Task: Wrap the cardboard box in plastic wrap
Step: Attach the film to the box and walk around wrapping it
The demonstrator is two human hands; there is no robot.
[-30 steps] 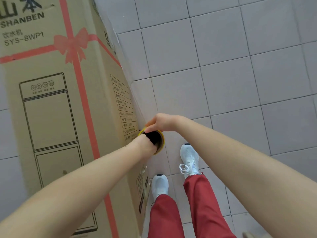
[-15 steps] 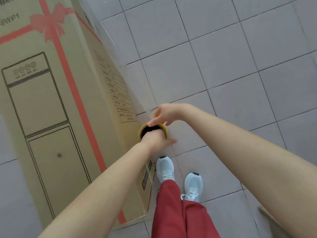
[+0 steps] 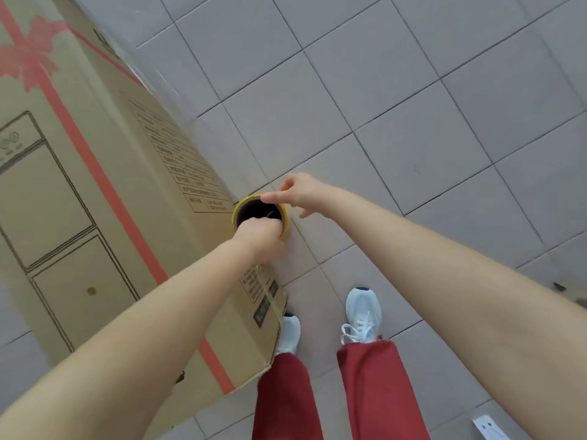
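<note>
Beside the cardboard box (image 3: 95,192) corner: plastic wrap roll (image 3: 259,214), upright; left hand (image 3: 259,236) fingers inside core, right hand (image 3: 298,193) pinching rim. Open tiled floor (image 3: 413,122) rightward.

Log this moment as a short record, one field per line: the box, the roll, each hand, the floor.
box: tall cardboard box, printed with a red ribbon, standing on the floor at the left
roll: plastic wrap roll, yellow-rimmed tube seen end-on, beside the box's near corner
left hand: left hand with fingers tucked into the tube's open end
right hand: right hand with fingertips on the tube's far rim
film: a clear sheen shows along the box's right edge; how much is covered cannot be told
floor: grey tiled floor; white shoes close to the box
</note>
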